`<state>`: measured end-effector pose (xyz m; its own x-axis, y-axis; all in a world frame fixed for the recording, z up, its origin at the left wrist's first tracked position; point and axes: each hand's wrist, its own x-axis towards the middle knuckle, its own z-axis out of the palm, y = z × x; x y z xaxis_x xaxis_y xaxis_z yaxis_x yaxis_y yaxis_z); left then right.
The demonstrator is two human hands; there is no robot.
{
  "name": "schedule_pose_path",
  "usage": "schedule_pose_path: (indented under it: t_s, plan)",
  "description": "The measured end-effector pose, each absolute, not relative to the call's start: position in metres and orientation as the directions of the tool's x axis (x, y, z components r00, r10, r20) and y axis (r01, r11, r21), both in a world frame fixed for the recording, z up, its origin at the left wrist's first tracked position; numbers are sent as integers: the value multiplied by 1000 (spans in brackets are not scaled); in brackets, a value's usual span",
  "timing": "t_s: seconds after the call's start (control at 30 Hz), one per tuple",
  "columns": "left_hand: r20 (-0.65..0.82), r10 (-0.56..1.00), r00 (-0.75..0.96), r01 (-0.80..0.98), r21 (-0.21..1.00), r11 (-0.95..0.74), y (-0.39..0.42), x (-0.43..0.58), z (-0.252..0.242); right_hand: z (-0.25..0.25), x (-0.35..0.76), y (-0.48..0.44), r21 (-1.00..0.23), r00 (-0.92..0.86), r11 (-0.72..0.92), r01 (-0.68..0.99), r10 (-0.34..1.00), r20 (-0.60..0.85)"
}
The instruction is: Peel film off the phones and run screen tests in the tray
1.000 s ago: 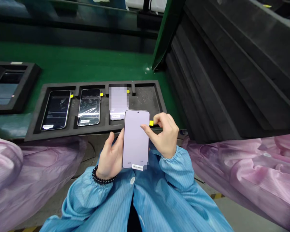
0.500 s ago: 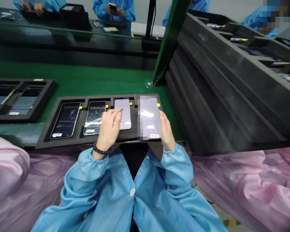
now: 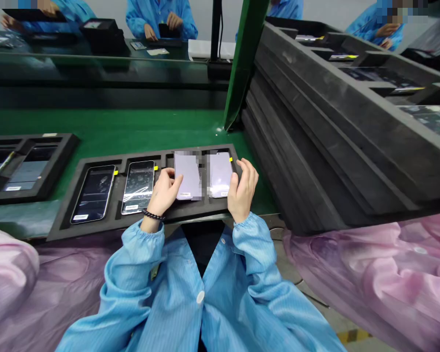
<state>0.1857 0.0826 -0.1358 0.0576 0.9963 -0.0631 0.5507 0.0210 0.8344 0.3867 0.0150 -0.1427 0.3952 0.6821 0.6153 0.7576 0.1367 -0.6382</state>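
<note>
Black trays line a green conveyor belt (image 3: 132, 127) on a factory floor.
A black foam tray (image 3: 106, 227) with four slots side by side lies flat along the belt's near edge. A second black tray (image 3: 58, 161) lies to its left, apart from it and cut off by the frame's edge. On the right, a tall stack of black trays (image 3: 315, 161) leans close beside the near tray, against a slanting green post (image 3: 242, 63) that meets the belt.

In the tray (image 3: 106, 222), the first phone (image 3: 94, 193) and second phone (image 3: 138, 187) lie left of our left hand (image 3: 165, 189). We have the third phone (image 3: 186, 173) and fourth phone (image 3: 220, 171) between our hands, and stacked trays (image 3: 315, 146) right of our right hand (image 3: 242, 190).
</note>
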Motion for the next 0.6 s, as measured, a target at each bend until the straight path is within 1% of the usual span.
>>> schedule_pose_path:
  t_s: [0.07, 0.13, 0.27, 0.33, 0.4, 0.43, 0.5, 0.53, 0.6]
  plan:
    - [-109, 992, 59, 452, 889, 71, 90, 189, -136, -141, 389, 14, -645, 398, 165, 747, 666, 631]
    - [-124, 992, 30, 363, 926, 105, 94, 191, -132, -140, 391, 12, -688, 417, 201, 697, 667, 617]
    - [-71, 989, -133, 207, 973, 98, 76, 188, -115, -134, 389, 3, -841, 486, 237, 487, 727, 486]
    - [-38, 983, -181, 149, 987, 66, 49, 186, -107, -126, 384, -5, -877, 442, 237, 418, 790, 424]
    - [16, 983, -182, 82, 997, -1, 15, 185, -104, -114, 377, -15, -892, 344, 238, 383, 860, 377]
    - [25, 988, -153, 49, 999, -18, -2, 186, -104, -107, 374, -20, -895, 291, 233, 380, 888, 355]
    - [8, 995, -95, -22, 1000, -10, -33, 189, -107, -95, 367, -29, -870, 214, 221, 440, 915, 341]
    - [-15, 998, -69, -60, 998, 11, -45, 190, -108, -90, 365, -33, -839, 194, 225, 495, 913, 359]
    - [-72, 996, -49, -150, 987, 64, -61, 195, -111, -85, 360, -40, -754, 186, 257, 604, 875, 448]
